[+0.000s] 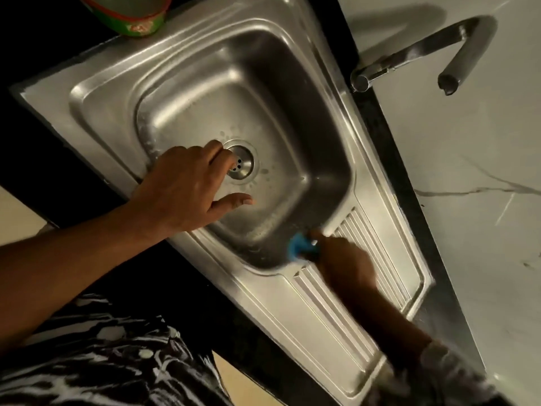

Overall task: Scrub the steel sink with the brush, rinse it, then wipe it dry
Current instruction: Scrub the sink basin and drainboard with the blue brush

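Observation:
The steel sink fills the middle of the view, its basin wet, with a round drain near the centre. My left hand rests over the basin's near-left rim, fingers reaching down beside the drain and thumb spread out. My right hand, blurred by motion, grips a blue brush at the basin's right rim, where it meets the ribbed drainboard. The brush's bristles are hidden.
A curved steel tap stands at the upper right, its spout swung out over the white marbled wall, not over the basin. A green and red container sits beyond the sink's far left corner. Dark countertop borders the sink.

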